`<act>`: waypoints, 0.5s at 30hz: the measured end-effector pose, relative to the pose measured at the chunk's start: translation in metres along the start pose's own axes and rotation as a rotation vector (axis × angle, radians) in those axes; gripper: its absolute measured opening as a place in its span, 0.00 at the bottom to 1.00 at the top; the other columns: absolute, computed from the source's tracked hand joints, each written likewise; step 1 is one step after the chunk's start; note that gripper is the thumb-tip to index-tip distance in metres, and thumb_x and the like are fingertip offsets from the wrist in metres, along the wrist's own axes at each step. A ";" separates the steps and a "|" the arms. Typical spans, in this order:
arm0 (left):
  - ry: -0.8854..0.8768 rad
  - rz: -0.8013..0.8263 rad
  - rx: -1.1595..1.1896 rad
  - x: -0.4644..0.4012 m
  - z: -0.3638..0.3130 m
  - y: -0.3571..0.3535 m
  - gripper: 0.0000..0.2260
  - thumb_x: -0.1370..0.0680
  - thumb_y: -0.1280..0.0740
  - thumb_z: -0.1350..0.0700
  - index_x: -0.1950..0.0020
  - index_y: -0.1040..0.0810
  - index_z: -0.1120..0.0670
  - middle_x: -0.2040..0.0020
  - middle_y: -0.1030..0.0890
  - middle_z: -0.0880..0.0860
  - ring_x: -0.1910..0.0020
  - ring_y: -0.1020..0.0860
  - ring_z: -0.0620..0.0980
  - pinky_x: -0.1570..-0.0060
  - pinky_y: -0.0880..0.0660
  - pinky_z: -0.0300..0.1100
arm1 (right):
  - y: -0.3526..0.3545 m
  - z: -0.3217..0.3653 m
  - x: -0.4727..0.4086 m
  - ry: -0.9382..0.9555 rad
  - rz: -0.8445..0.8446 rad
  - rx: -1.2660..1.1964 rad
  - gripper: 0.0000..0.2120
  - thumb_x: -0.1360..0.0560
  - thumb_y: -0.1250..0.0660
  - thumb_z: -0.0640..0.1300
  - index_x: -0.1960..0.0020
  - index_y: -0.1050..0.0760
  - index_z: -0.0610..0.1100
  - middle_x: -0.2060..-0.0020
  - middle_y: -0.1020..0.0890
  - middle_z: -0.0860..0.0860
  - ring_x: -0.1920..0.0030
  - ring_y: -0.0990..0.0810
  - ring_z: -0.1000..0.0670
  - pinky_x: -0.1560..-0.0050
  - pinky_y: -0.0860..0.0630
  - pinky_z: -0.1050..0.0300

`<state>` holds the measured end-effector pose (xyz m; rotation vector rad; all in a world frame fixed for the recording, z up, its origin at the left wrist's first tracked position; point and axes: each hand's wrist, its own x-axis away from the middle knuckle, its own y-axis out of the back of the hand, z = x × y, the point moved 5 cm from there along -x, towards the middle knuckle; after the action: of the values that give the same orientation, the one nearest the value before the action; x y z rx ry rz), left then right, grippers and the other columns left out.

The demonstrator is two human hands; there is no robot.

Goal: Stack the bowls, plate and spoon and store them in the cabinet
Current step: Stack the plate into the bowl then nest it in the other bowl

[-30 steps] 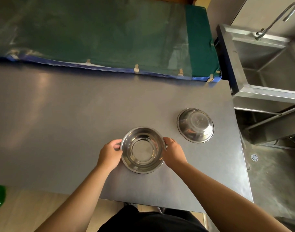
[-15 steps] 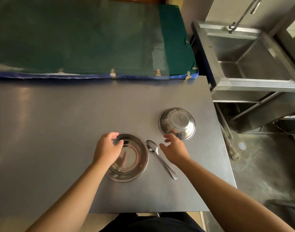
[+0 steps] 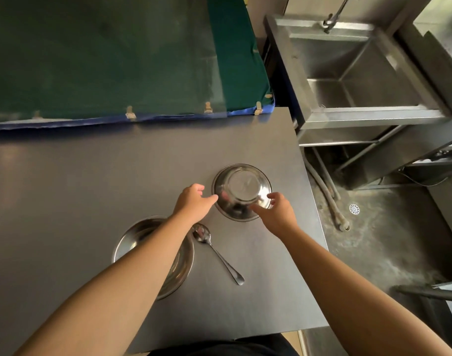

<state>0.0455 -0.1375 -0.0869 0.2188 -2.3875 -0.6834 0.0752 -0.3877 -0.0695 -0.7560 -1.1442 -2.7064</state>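
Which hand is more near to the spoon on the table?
Left. The left hand is just above the spoon bowl end; the right hand is farther, off to its right.

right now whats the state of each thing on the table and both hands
far bowl: upside down on the table
near dish: right way up, partly hidden by the left forearm
spoon: lying flat between them, untouched
left hand: open, at the far bowl's left edge
right hand: open, at its right edge, no grip yet
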 end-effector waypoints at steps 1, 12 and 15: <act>0.010 0.006 0.010 -0.007 -0.004 -0.003 0.30 0.28 0.27 0.43 0.29 0.27 0.54 0.32 0.22 0.54 0.37 0.23 0.54 0.44 0.31 0.41 | 0.002 -0.001 -0.006 -0.020 -0.001 -0.011 0.36 0.29 0.23 0.58 0.28 0.30 0.45 0.33 0.24 0.45 0.48 0.24 0.48 0.58 0.27 0.58; 0.109 0.116 0.083 -0.057 -0.027 -0.024 0.52 0.43 0.22 0.35 0.24 0.34 0.54 0.26 0.31 0.55 0.30 0.29 0.55 0.32 0.31 0.49 | 0.005 -0.011 -0.047 -0.295 0.078 -0.335 0.42 0.33 0.18 0.52 0.27 0.35 0.43 0.40 0.23 0.43 0.48 0.19 0.47 0.59 0.16 0.51; 0.107 0.123 0.077 -0.064 -0.028 -0.026 0.56 0.47 0.20 0.37 0.23 0.36 0.55 0.26 0.30 0.54 0.30 0.28 0.54 0.31 0.30 0.51 | 0.000 -0.011 -0.053 -0.338 0.144 -0.410 0.43 0.33 0.17 0.49 0.27 0.35 0.41 0.40 0.22 0.42 0.46 0.18 0.45 0.57 0.15 0.49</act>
<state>0.1125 -0.1514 -0.1158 0.1359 -2.3050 -0.5105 0.1169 -0.4003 -0.1013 -1.3357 -0.5446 -2.7866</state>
